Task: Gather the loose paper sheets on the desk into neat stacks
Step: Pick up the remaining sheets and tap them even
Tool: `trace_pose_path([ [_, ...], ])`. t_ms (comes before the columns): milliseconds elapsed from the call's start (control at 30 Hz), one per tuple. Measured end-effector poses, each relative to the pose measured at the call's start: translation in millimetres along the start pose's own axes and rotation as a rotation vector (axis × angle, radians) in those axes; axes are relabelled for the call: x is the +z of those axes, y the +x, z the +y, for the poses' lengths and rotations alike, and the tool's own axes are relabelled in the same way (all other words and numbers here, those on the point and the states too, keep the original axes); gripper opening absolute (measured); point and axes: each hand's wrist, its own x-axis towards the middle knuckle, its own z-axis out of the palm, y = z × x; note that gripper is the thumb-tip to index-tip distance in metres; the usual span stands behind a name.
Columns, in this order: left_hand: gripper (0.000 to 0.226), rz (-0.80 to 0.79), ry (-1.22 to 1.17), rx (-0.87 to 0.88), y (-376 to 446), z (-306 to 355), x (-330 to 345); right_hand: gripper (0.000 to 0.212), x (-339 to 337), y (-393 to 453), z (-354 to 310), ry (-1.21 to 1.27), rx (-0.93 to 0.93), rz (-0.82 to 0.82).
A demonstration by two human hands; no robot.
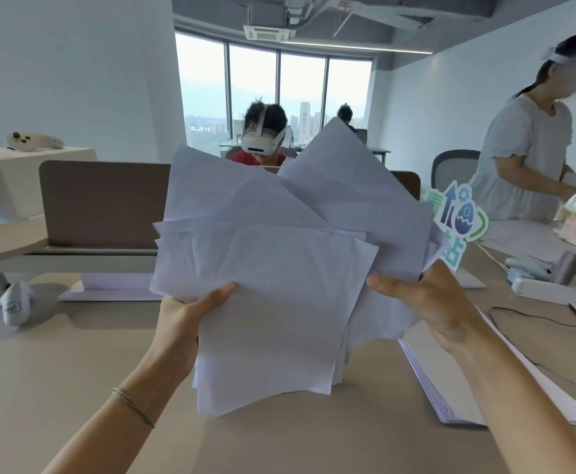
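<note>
A fanned, uneven bundle of white paper sheets is held up off the beige desk, its corners sticking out in different directions. My left hand grips the bundle's left edge with the thumb on the front. My right hand clasps the right edge, thumb pointing left across the sheets. A squared stack of white sheets lies flat on the desk under my right forearm. More sheets lie flat at the desk's far edge, beside the divider.
A brown divider panel stands at the back of the desk. A colourful cut-out sign, a power strip and a black cable sit at the right. One person with a headset sits beyond the divider; another stands far right.
</note>
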Motion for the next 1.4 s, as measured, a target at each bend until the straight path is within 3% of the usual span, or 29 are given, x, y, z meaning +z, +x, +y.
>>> trace_pose_path([
  [267, 0.041, -0.062, 0.07, 0.019, -1, 13, -2, 0.069, 8, 5, -4, 0.024, -0.011, -0.078],
  [433, 0.034, -0.038, 0.063, 0.027, -3, 15, -15, 0.059, 4, 4, -2, 0.184, -0.053, -0.044],
  [533, 0.046, -0.051, 0.077, 0.028, -4, 15, -16, 0.053, 7, 0, 1, 0.134, -0.046, -0.068],
  [700, 0.04, -0.118, 0.162, 0.091, 2, 31, -3, 0.052, 15, 3, -9, 0.079, -0.059, -0.127],
  [900, 0.039, -0.113, 0.193, 0.109, 10, 41, -9, 0.079, 5, 5, -12, 0.05, -0.044, -0.206],
  [1067, 0.04, -0.173, 0.23, 0.152, 15, 54, 6, 0.057, 19, 11, -19, -0.062, -0.067, -0.252],
  [1200, 0.043, -0.169, 0.24, 0.167, 17, 58, -2, 0.081, 3, 13, -10, 0.109, -0.019, -0.153],
  [1300, 0.045, -0.156, 0.247, 0.081, 9, 41, -14, 0.056, -3, 11, -2, 0.144, 0.014, -0.117],
  [1400, 0.044, -0.185, 0.276, -0.001, 3, 25, -23, 0.056, -6, 9, 0, 0.158, 0.041, -0.105],
])
